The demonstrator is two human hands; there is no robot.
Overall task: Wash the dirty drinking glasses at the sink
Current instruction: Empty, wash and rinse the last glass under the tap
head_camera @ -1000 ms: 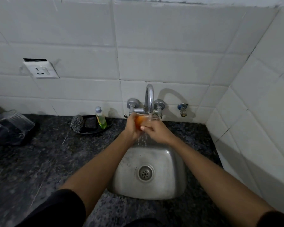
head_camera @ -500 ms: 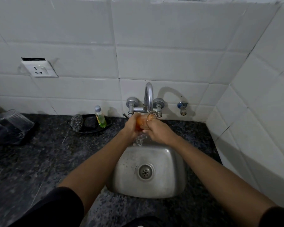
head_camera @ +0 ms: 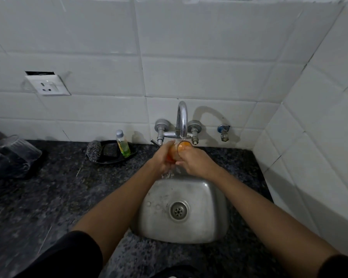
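A drinking glass point(head_camera: 181, 147) with an orange tint is held under the tap spout point(head_camera: 182, 119), its mouth turned up towards the running water. My left hand point(head_camera: 163, 157) grips its left side and my right hand point(head_camera: 195, 160) wraps around its right side. Water spills from between my hands into the steel sink point(head_camera: 215, 213) below. Most of the glass is hidden by my fingers. At the far left of the counter lie other clear glasses point(head_camera: 18, 149), tipped over.
A black dish point(head_camera: 113, 157) behind the sink's left holds a steel scrubber point(head_camera: 93, 150), a dark sponge and a small bottle of green liquid point(head_camera: 123, 144). A wall socket point(head_camera: 47, 85) sits on the left tiles. A second valve point(head_camera: 223, 132) juts out right of the tap. The tiled wall closes in on the right.
The glass has been turned between my hands so its open mouth now faces up under the spout. Both hands stayed at the tap.
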